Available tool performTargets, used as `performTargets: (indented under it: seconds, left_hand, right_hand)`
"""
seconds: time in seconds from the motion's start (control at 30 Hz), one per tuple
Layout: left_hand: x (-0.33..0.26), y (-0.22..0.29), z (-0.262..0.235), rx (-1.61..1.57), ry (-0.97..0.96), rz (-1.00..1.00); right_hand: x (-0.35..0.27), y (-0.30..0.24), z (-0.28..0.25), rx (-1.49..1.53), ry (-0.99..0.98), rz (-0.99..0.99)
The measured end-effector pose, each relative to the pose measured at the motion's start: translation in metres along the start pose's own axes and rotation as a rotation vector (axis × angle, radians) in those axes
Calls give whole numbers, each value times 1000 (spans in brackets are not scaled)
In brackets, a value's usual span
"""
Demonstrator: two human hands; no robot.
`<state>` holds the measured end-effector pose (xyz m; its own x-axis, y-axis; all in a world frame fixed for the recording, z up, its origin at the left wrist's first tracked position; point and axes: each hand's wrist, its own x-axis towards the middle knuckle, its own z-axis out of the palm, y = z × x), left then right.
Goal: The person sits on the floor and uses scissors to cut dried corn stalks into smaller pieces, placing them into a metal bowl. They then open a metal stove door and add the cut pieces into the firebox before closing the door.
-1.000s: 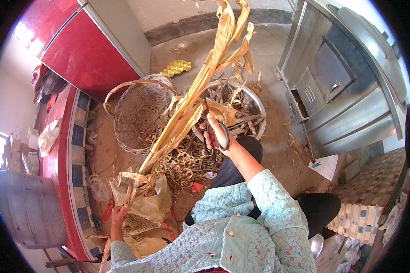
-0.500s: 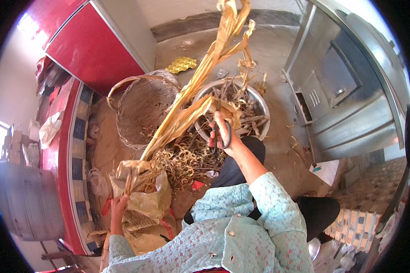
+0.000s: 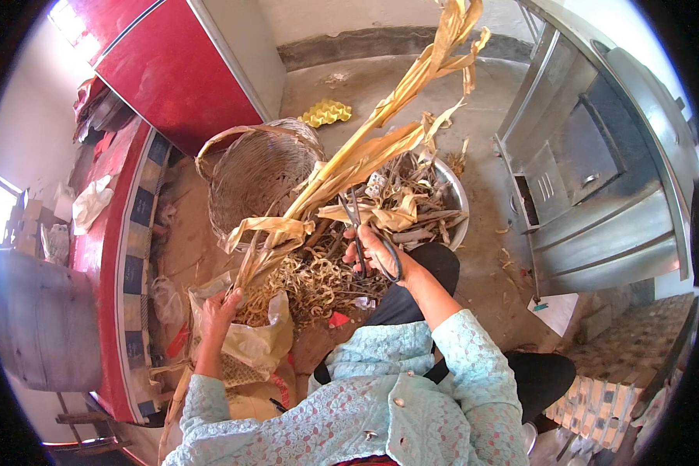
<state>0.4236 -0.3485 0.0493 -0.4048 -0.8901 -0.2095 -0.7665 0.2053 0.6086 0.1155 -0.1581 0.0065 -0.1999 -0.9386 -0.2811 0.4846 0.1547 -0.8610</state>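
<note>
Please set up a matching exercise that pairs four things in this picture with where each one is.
Things:
1. scissors
2. dried stalk
3. woven basket
4. metal bowl

Places:
A. on the floor, left of the bowl
B. in the right hand
C. gripped low down by the left hand
D. beyond the right hand, full of dry cuttings

Pairs: 1-B, 2-C, 3-A, 4-D

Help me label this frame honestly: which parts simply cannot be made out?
- Head view: blade tips of the dark metal scissors in the right hand, lost among dry leaves.
- Top of the dry yellow corn stalk, cut by the upper edge.
- Left hand: stalk base blends into the tan sack.
</note>
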Motion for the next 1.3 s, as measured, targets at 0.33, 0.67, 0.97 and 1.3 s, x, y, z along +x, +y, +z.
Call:
performTargets:
  seconds: [0.33, 0.67, 0.97, 1.3]
  left_hand:
    - [14, -21, 39, 218, 91, -9]
    - [-8, 6, 40, 283, 154, 92]
    - [4, -28, 57, 279, 117, 107]
    - [1, -24, 35, 293, -13, 162]
  right_hand:
    - [6, 1, -6, 192, -11, -49]
    - [7, -4, -7, 216, 128, 71]
    - [5, -13, -6, 331, 101, 89]
    - [9, -6, -12, 205, 65, 206]
